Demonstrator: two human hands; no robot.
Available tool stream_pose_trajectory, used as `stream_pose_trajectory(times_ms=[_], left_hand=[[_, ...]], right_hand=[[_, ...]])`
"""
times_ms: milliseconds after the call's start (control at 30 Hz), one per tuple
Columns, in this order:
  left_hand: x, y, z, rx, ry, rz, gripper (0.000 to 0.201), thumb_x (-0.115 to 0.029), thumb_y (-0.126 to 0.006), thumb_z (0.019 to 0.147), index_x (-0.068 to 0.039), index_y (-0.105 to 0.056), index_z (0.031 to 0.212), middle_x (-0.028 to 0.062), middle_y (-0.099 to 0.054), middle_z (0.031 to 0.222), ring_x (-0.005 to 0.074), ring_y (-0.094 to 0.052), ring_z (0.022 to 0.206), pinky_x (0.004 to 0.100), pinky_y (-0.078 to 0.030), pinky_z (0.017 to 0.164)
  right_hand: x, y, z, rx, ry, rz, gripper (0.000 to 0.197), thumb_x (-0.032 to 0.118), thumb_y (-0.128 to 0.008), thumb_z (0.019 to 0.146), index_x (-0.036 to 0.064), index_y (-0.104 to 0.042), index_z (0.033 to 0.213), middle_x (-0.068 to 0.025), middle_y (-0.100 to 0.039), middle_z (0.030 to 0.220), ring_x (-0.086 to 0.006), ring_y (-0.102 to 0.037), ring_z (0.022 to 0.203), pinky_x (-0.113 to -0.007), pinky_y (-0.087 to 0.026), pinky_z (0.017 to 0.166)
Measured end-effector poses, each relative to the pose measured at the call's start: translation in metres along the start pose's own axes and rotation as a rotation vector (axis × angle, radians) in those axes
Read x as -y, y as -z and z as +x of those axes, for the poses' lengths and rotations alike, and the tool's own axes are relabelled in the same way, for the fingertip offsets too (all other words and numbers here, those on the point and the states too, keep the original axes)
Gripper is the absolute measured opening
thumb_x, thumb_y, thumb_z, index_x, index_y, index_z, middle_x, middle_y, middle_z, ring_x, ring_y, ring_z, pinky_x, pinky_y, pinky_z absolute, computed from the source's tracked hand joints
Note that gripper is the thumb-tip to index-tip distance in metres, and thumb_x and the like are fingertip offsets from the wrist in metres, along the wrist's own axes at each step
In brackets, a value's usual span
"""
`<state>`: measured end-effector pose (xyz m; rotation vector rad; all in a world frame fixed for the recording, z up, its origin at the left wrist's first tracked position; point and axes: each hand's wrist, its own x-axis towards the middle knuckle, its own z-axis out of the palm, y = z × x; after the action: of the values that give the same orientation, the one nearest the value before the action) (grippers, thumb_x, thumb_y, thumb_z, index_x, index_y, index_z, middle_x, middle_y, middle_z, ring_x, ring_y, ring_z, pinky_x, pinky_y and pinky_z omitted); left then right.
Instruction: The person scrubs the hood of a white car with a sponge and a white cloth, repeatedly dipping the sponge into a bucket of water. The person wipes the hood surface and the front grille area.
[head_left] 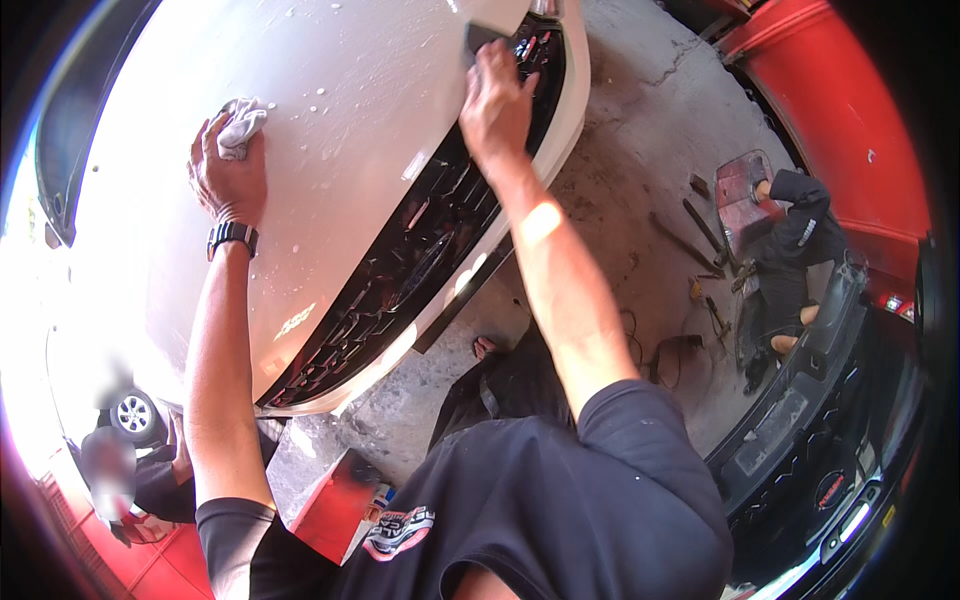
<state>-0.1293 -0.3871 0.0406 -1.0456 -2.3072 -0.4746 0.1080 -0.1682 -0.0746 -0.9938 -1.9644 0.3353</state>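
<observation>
A white car hood [340, 170] with water drops on it spreads in front of me. On its left part my left hand [228, 175], with a dark watch at the wrist, is closed on a crumpled whitish cloth [241, 132]. My right hand [497, 115] reaches farther out, to the hood's front edge beside the black grille [415, 240]. Its fingers press a dark grey flat sheet [480, 38], which looks like sandpaper, against the white paint. The fingers partly cover the sheet.
At right, another person in dark clothes [790, 270] is low down by a worn red panel [745, 195]; tools [705, 235] lie on the concrete. A black car part [800, 430] fills the lower right. Lower left are another person [155, 485], a wheel [135, 412] and a red box [340, 500].
</observation>
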Motion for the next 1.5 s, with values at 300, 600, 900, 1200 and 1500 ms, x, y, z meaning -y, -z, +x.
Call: stream_pose_trajectory(times_ms=[300,600,900,1200,1500], left_hand=[[-0.009,0.002,0.003,0.024,0.011,-0.078,0.047,-0.025,-0.083,0.083,-0.020,-0.069,0.127,0.0116,-0.063,0.138,0.0320,-0.057,0.131,0.0483,-0.046,0.109],[-0.005,0.011,-0.003,0.047,0.030,-0.075,0.050,-0.014,-0.082,0.081,-0.020,-0.068,0.128,0.0115,-0.063,0.138,0.0318,-0.056,0.132,0.0484,-0.047,0.108],[-0.015,0.009,0.003,0.024,0.020,-0.044,0.046,-0.010,-0.080,0.081,-0.014,-0.068,0.125,0.0135,-0.063,0.138,0.0314,-0.060,0.128,0.0460,-0.049,0.105],[-0.018,0.012,0.007,0.041,-0.032,-0.138,0.068,-0.041,-0.090,0.072,-0.014,-0.066,0.129,0.0136,-0.061,0.142,0.0352,-0.057,0.128,0.0511,-0.043,0.109],[-0.017,0.017,0.011,0.035,0.010,-0.056,0.043,-0.028,-0.082,0.082,-0.011,-0.071,0.121,0.0136,-0.063,0.140,0.0346,-0.060,0.127,0.0501,-0.046,0.107]], right_hand=[[-0.091,-0.010,0.084,0.099,-0.054,0.134,0.035,0.027,-0.051,0.106,0.0130,-0.066,0.134,-0.0049,-0.059,0.147,-0.0320,-0.053,0.138,-0.068,-0.030,0.115],[-0.087,-0.018,0.081,0.168,0.110,0.092,0.034,0.022,-0.060,0.102,0.0078,-0.067,0.132,-0.0118,-0.059,0.147,-0.0324,-0.053,0.138,-0.067,-0.029,0.116],[-0.089,-0.043,0.121,0.130,0.213,0.136,0.048,0.025,-0.059,0.102,-0.0036,-0.056,0.141,-0.0207,-0.052,0.151,-0.0337,-0.050,0.140,-0.056,-0.032,0.119],[-0.096,-0.052,0.245,0.347,0.165,0.058,0.043,0.036,-0.048,0.107,0.0113,-0.061,0.140,-0.0086,-0.052,0.154,-0.0258,-0.047,0.144,-0.062,-0.028,0.121],[-0.082,0.038,0.133,0.566,0.337,0.189,0.043,0.022,-0.054,0.105,0.0043,-0.056,0.144,-0.0159,-0.053,0.152,-0.0338,-0.049,0.141,-0.062,-0.033,0.117]])
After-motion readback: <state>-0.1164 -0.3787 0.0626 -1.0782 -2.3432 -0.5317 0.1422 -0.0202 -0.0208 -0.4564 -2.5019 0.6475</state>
